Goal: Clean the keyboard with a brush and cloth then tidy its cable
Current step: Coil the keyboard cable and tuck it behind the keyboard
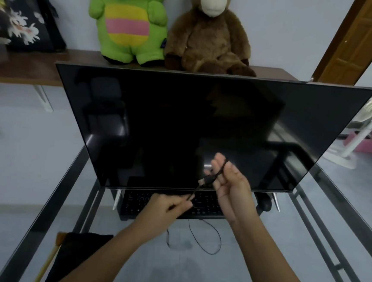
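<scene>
Cable (217,174) looped in right hand's grip (226,182), left hand (168,206) seemingly pinching it — above keyboard (206,203)

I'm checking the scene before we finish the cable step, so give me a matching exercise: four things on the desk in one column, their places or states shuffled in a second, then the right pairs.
Things:
1. cable
2. keyboard
3. black cloth
4. mouse

Places or states:
A. at the near left of the glass desk, beside the brush
B. held between the left hand and the right hand
C. right of the keyboard, by the monitor's right foot
D. partly under the monitor's lower edge

Pairs: 1-B, 2-D, 3-A, 4-C
</scene>
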